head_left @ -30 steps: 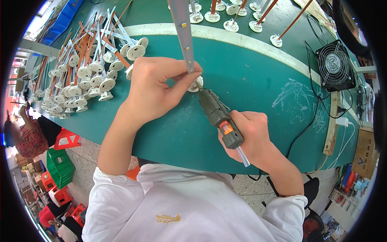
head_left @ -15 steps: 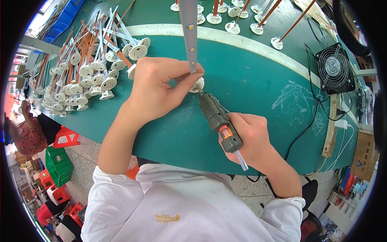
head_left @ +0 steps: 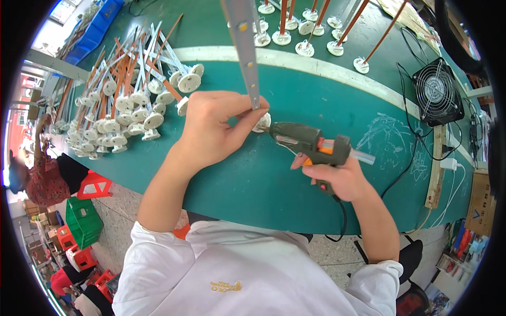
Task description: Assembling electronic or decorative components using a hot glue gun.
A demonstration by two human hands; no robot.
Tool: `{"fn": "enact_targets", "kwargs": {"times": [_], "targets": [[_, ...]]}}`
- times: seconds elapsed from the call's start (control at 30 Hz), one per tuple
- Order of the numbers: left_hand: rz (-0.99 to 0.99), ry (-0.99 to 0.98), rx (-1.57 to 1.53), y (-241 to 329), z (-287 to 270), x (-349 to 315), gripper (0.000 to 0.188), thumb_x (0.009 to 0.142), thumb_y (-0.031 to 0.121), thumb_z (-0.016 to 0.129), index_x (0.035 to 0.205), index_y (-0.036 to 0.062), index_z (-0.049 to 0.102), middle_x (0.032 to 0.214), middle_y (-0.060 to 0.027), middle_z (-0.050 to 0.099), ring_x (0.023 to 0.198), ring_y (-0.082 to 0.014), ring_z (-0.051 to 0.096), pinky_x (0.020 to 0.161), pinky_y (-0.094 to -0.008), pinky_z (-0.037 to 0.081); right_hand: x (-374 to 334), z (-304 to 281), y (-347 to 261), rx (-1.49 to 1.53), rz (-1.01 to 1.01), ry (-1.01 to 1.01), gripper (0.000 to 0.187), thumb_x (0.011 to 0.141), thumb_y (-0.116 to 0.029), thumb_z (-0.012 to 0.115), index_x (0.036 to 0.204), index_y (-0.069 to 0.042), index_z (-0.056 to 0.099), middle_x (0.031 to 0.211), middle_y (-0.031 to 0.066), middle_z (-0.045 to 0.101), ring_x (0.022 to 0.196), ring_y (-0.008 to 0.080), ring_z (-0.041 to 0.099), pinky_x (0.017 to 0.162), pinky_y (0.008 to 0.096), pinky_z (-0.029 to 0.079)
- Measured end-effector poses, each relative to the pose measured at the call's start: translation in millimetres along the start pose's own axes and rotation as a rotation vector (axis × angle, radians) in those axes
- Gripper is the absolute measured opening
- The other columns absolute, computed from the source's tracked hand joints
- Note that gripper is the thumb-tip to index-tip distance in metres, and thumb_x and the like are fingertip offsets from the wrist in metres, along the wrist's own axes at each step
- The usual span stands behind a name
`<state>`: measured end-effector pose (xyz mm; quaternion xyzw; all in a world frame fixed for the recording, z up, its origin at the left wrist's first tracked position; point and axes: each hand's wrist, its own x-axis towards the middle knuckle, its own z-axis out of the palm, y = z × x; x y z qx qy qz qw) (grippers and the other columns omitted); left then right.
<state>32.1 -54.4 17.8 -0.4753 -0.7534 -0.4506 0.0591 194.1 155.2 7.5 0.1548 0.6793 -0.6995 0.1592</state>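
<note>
My left hand (head_left: 213, 124) pinches the lower end of an upright LED strip (head_left: 244, 52), a narrow pale bar with small yellowish chips. Just under the fingers a white round base (head_left: 262, 124) rests on the table, partly hidden by the hand. In my right hand (head_left: 342, 179) is a dark green hot glue gun (head_left: 298, 138), its fingers round the grip by the orange trigger. The nozzle points left and reaches the base's right edge; whether it touches cannot be made out. A clear glue stick (head_left: 365, 156) juts from the gun's back.
Many strips on white round bases lie piled on the green table (head_left: 232, 181) at left; more bases (head_left: 304, 48) stand beyond a pale ledge (head_left: 327, 68). At right are a black fan (head_left: 437, 92), loose cables and a power strip (head_left: 436, 176). A co-worker (head_left: 47, 179) is at far left.
The glue gun has swung from pointing away from me to lying nearly sideways, its back end now to the right. My left hand keeps its pinch on the LED strip.
</note>
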Motion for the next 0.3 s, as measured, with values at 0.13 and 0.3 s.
{"fn": "enact_targets", "kwargs": {"times": [0.13, 0.3], "targets": [[-0.06, 0.017, 0.004, -7.6, -5.0, 3.7, 0.005, 0.083, 0.0, 0.076, 0.088, -0.0014, 0.075, 0.079, -0.0115, 0.074, 0.065, -0.0186, 0.072, 0.059, -0.0276, 0.055, 7.4, -22.0, -1.9, 0.275, -0.079, -0.047, 0.05, 0.08, -0.013, 0.065, 0.129, -0.001, 0.061, 0.1, 0.0191, 0.071, 0.082, 0.0195, 0.066, 0.056, 0.0302, 0.055], [-0.238, 0.154, 0.204, -3.9, -24.6, 38.5, 0.013, 0.086, 0.008, 0.075, 0.098, 0.0029, 0.078, 0.08, -0.0143, 0.076, 0.068, -0.0212, 0.075, 0.064, -0.0281, 0.056, 17.7, -32.4, 16.2, 0.572, -0.246, 0.167, 0.062, 0.08, -0.016, 0.064, 0.14, -0.002, 0.052, 0.108, 0.0244, 0.069, 0.095, 0.0254, 0.066, 0.058, 0.0351, 0.059]]}}
